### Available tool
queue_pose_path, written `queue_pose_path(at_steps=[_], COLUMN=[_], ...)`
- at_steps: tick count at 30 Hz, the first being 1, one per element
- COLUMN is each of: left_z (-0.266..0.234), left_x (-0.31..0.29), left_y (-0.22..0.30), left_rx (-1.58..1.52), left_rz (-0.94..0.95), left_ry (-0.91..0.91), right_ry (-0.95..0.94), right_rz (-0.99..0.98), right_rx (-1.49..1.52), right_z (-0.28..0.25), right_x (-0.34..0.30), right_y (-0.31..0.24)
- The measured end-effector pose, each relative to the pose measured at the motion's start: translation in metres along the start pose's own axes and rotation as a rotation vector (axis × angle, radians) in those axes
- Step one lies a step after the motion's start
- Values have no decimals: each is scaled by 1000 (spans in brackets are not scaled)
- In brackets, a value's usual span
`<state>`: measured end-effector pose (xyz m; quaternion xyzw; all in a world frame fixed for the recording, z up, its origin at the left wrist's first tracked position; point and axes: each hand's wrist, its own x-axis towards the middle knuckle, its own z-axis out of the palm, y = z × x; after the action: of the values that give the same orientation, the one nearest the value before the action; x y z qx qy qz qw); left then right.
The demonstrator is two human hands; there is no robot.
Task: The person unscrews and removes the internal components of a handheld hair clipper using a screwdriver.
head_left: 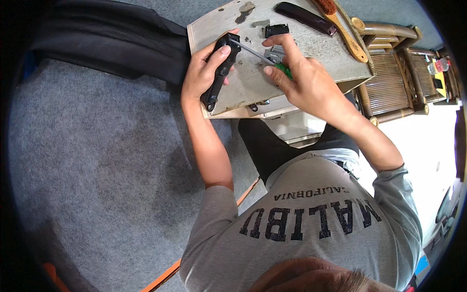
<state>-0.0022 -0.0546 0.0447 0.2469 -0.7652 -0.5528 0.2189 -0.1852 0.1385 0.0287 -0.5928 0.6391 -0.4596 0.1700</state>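
Note:
My left hand (200, 75) is closed around a black hair clipper body (221, 82) above the left side of a small wooden table (258, 90). In my right hand (314, 85) is a screwdriver (283, 71) with a green handle; its metal shaft reaches left to the clipper's top end. Whether the tip sits in a screw is too small to tell. Under my right fingers lies a silver toothed clipper blade (273, 55), partly hidden. Beyond it are a small black part (276, 30) and a flat metal piece (261, 23).
A long dark casing (304, 18) and a wooden-handled brush (349, 41) lie at the table's far right. Below the tabletop, a drawer (279, 108) holds small items. A bamboo chair (389, 95) stands right, black cloth (112, 41) left.

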Motion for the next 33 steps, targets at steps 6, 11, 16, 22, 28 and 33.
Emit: queue_pose_path(at_steps=[6, 11, 16, 22, 28, 33], left_z=[-2, -3, -5, -12, 0, -5], left_x=[-1, 2, 2, 2, 2, 2], left_y=[-3, -5, -6, -3, 6, 4], left_rx=[-2, -8, 0, -120, -52, -87], left_rz=[8, -3, -11, -35, 1, 1], left_ry=[-3, 3, -4, -59, -5, -58], right_ry=[-199, -176, -148, -22, -76, -65], right_rz=[561, 424, 173, 192, 156, 124], right_rx=[814, 896, 397, 311, 291, 225], right_z=[-17, -10, -5, -5, -11, -14], right_x=[7, 1, 4, 1, -1, -1], right_y=[-9, -11, -3, -4, -4, -15])
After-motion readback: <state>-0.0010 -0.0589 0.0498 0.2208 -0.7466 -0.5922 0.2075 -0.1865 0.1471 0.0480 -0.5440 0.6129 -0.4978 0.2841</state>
